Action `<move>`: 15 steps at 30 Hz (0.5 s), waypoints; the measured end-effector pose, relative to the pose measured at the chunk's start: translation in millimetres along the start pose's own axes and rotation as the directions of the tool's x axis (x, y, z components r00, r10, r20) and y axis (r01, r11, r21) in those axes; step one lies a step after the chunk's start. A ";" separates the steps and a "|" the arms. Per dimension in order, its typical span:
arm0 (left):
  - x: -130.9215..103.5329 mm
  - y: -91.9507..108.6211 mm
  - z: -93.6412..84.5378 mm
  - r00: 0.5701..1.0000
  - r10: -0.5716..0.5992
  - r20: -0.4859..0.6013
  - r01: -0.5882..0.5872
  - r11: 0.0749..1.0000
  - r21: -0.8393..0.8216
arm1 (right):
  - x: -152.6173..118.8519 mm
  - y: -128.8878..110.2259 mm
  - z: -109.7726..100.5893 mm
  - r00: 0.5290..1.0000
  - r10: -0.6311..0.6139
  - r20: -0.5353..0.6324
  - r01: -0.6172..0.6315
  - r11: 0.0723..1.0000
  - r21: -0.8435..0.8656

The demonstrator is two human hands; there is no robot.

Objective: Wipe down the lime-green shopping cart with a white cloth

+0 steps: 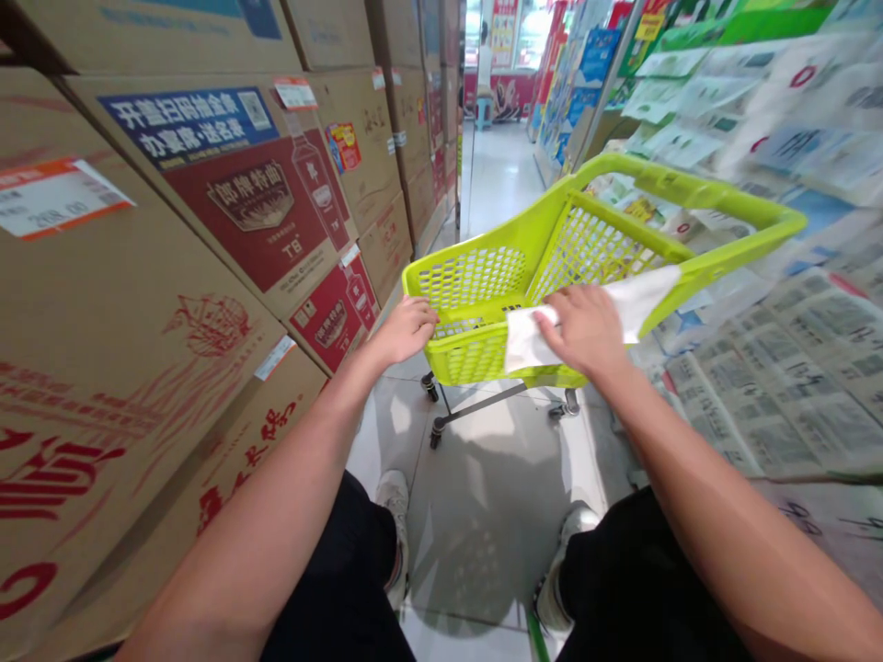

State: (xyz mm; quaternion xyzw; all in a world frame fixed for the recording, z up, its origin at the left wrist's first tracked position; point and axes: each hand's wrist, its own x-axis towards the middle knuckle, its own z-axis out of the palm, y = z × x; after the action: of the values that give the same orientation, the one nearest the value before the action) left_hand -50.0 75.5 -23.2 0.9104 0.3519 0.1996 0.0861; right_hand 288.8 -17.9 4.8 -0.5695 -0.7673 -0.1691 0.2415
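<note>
A lime-green shopping cart (475,359) stands sideways across the aisle, its handle end to the right. My left hand (412,327) is closed over the rim at the basket's left end. Draped over the near rim is a white cloth (645,299). My right hand (586,329) presses on this cloth against the rim, fingers bent over the top edge and thumb on the near side. The fingertips of my right hand are partly hidden behind the rim. Through the mesh, no goods show inside the basket.
Stacked cardboard cartons (213,230) with price tags line the left side. Packs of white paper goods (779,368) are piled on the right. My shoes are on the tiled floor (469,515) below the cart. A person (485,60) is by a blue stool (484,108) far down the aisle.
</note>
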 end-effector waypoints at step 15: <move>13.1 28.1 21.8 0.995 -0.033 -0.092 0.027 0.997 -0.069 | -5.4 -74.7 17.5 0.952 -0.299 0.064 0.276 0.931 0.241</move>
State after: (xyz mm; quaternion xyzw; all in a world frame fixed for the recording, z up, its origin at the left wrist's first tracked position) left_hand -14.9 63.2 -30.6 0.8913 0.3622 0.2524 0.1035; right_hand 215.6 -34.8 -11.6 -0.4271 -0.8678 -0.0844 0.2396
